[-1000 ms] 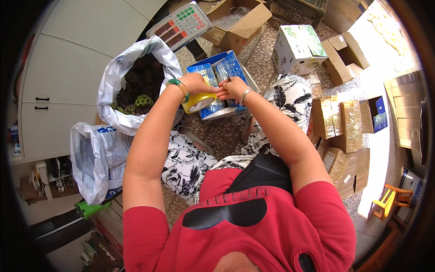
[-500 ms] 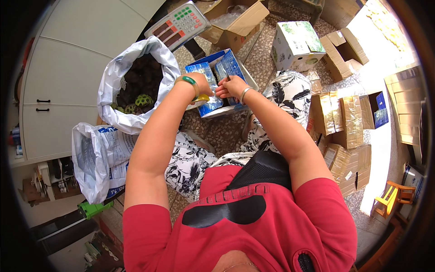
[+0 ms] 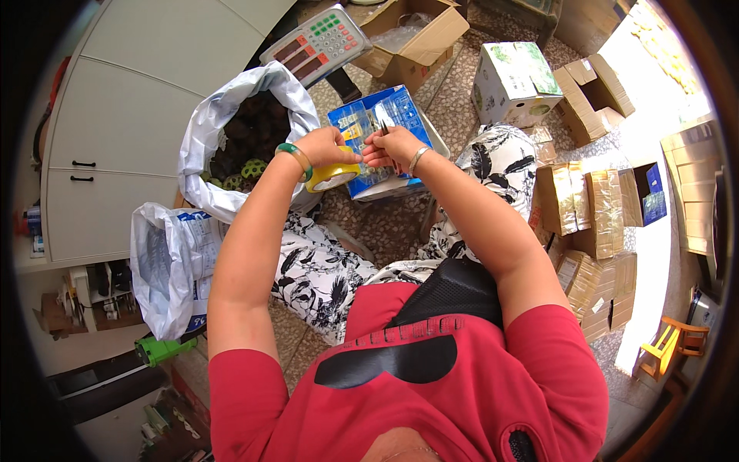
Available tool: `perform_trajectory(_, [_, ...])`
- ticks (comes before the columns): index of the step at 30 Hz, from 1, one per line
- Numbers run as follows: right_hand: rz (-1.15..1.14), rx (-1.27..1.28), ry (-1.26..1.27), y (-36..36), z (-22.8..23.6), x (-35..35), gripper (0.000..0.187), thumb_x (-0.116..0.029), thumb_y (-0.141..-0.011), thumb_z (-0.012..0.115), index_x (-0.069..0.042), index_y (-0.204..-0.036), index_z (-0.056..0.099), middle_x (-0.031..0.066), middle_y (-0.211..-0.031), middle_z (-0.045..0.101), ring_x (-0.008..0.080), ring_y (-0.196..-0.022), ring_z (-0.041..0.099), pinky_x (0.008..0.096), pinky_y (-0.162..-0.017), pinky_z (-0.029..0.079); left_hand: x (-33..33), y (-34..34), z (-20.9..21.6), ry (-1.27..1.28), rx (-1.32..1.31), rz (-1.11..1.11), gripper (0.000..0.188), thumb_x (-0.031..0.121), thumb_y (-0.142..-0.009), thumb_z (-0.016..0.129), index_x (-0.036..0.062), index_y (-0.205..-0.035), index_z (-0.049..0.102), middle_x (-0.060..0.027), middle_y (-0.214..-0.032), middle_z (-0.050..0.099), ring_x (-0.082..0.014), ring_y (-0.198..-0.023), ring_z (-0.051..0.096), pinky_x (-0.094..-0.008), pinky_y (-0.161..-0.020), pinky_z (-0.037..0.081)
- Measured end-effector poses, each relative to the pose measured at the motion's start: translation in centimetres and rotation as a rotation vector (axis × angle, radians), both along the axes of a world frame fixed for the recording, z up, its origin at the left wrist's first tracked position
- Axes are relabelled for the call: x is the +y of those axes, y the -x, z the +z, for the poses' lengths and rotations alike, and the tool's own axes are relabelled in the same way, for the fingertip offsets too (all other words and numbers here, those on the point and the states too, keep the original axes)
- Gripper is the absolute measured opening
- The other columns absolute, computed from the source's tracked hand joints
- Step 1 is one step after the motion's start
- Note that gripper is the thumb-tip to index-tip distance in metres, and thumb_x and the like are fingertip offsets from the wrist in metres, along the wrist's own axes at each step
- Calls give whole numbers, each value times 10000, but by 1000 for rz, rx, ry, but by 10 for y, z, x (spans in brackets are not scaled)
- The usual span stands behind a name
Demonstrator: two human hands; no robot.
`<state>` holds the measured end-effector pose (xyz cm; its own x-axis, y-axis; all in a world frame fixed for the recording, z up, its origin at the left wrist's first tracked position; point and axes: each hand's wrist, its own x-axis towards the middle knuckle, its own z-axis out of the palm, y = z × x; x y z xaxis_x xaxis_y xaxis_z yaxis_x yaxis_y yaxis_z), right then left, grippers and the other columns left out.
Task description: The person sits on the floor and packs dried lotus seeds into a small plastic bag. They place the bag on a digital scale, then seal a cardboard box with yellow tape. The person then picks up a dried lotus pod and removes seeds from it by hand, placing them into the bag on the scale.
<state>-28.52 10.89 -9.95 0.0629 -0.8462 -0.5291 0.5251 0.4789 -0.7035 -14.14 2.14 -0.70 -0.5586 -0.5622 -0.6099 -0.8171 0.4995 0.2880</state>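
My left hand point(image 3: 322, 148), with a green bangle at the wrist, is closed round a roll of yellow packing tape point(image 3: 332, 176). The roll hangs at the near left edge of a blue and white cardboard box point(image 3: 413, 115). Over the same box, my right hand point(image 3: 394, 148) pinches a thin dark pointed tool point(image 3: 384, 128); its exact kind is hard to make out. The fingertips of both hands nearly meet. Shiny clear film or tape shows on the box top, partly hidden by my hands.
Left of the box stands a white sack point(image 3: 202, 146) of dark round items and green netted ones. A second white sack point(image 3: 158, 269) is nearer me. Beyond sits a digital scale point(image 3: 327, 38). Several cardboard boxes point(image 3: 604, 200) fill the right side; a white-green box point(image 3: 514, 85) stands far right.
My left hand has moved left and slightly toward me, bringing the tape roll into fuller view. The gap between the box's top flaps no longer shows. The whole view has shifted slightly.
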Motion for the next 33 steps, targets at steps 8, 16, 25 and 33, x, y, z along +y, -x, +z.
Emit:
perform_trajectory(8, [83,13,-66,-5,-22,-6,225,-12,-867,340,74,-1047,446,194,-911,606,274,-786,636,338,-658,556,3,11,-8,42,-109,23,619,511,-606,721,21,-965,601,-157,-923,618,-239,-849,593,-308,-737,463])
perform_trajectory(16, [12,-251,-28,24,4,25,230,-223,-928,411,-26,-1018,487,74,-755,547,142,-586,530,254,-505,485,-4,2,-5,-144,-47,114,616,531,-623,700,32,-980,636,-116,-928,625,-195,-854,579,-281,-770,438])
perform_trajectory(25, [373,-342,-152,-17,8,85,162,-96,-894,424,7,-973,520,79,-860,568,121,-735,553,265,-630,479,-14,6,-16,-67,-115,-11,604,539,-622,644,9,-911,661,-171,-940,632,-267,-831,604,-323,-721,466])
perform_trajectory(33, [346,-137,-309,-30,16,82,389,-365,-939,341,-9,-903,493,31,-665,482,115,-475,410,275,-452,395,-13,8,-8,-103,-169,69,551,490,-642,656,12,-916,662,-103,-894,642,-171,-770,579,-253,-705,435])
